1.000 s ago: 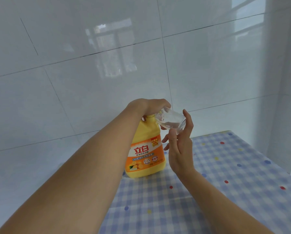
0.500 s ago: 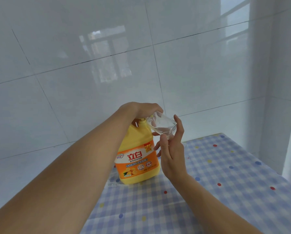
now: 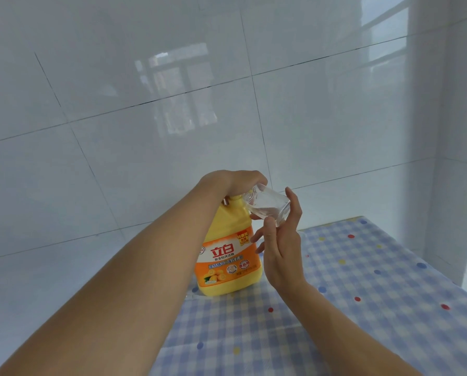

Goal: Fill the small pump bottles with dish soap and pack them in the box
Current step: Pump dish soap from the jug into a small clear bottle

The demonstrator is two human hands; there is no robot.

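Note:
A large yellow dish soap bottle (image 3: 228,256) with an orange label stands upright on the checked tablecloth (image 3: 335,308). My left hand (image 3: 233,181) lies curled over its top and hides the pump head. My right hand (image 3: 279,248) holds a small clear bottle (image 3: 267,206) tilted on its side, with its open neck against the top of the soap bottle. A little clear liquid lies in the small bottle. No box is in view.
A white tiled wall rises close behind the table and meets a side wall at the right. The table's left edge runs just left of the soap bottle. Bare cloth stretches to the right and toward me.
Both hands and both bottles keep the same pose. Only the camera has shifted, so the scene sits a little lower and more to the left in the view.

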